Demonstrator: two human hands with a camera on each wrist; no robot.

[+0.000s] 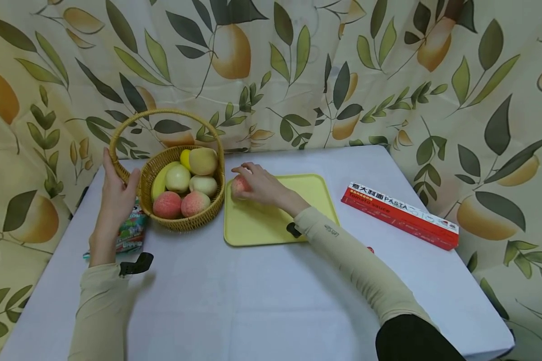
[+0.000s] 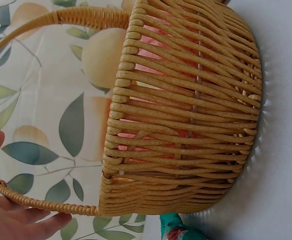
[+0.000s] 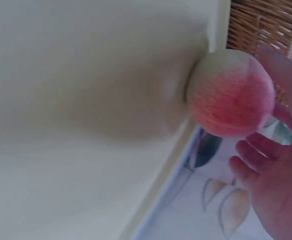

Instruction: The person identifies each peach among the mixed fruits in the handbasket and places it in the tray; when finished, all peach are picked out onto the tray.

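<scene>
A wicker basket point(image 1: 180, 224) full of fruit stands at the left of the table: two pink peaches point(image 1: 167, 204), a larger yellowish fruit point(image 1: 203, 161), pale round fruits point(image 1: 177, 179) and a banana point(image 1: 159, 184). My left hand point(image 1: 116, 195) is at the left side of its arched handle, fingers fairly straight behind it and thumb apart in the left wrist view. Over the far left corner of a yellow tray point(image 1: 262, 231), my right hand point(image 1: 268, 189) holds a pink and cream peach point(image 3: 233, 95) by thumb and forefinger. The other fingers are loosely bent below it.
A red and white pasta box point(image 1: 399, 215) lies slanted at the right. Left of the basket, a colourful snack bag point(image 1: 133, 230) sits partly behind my left wrist. A small red item point(image 1: 370, 249) peeks out past my right sleeve. Behind the table hangs a leaf-patterned curtain point(image 1: 262, 100).
</scene>
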